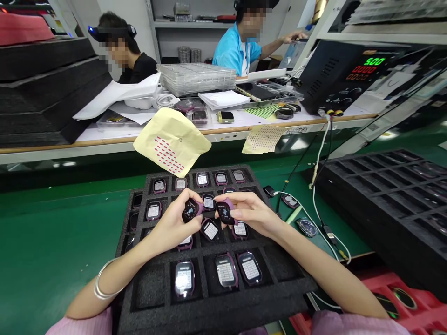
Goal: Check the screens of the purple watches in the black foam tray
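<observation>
My left hand [183, 216] pinches a purple smartwatch body [190, 210] by its edges, its dark screen lit with a small graphic. Beside it, my right hand [244, 208] grips a second purple smartwatch body [224, 212], also with a lit screen. The two are apart and tilted toward me. Below both hands lies a black foam tray [150, 284] with square pockets. Several watches sit in it, such as one watch [184, 278] at the front and a slanted watch [210, 229] under my hands. My hands hide some pockets.
A power supply [344, 79] with lit digits stands on the shelf [223, 132]. White cables [317, 163] hang at the right, near another foam tray [384, 200]. A yellow sticker sheet [171, 142] overhangs the tray's back. Two people [139, 67] work across the bench.
</observation>
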Demonstrator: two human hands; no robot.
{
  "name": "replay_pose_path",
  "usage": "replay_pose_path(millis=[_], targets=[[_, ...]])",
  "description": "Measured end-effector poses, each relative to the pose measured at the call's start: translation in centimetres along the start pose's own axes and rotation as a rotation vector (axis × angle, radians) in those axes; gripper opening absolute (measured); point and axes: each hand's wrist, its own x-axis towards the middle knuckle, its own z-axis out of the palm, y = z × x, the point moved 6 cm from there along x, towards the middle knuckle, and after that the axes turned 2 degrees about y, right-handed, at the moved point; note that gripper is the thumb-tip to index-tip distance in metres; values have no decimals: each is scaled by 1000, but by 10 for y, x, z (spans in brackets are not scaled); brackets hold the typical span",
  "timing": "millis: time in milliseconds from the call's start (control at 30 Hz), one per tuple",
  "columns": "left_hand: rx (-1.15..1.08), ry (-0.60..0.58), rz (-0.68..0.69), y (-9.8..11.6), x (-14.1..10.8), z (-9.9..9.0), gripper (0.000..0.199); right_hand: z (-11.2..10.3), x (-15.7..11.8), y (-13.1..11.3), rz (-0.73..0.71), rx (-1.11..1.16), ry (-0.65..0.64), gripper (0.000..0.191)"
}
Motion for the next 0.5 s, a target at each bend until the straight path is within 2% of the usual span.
replay_pose_path(millis=[300, 500], targets=[[-2, 27, 4, -2, 2, -3, 20, -1, -1, 0, 5, -36, 5, 41], [-9, 38, 20, -1, 2, -2, 21, -2, -3, -3, -15, -56, 74, 41]])
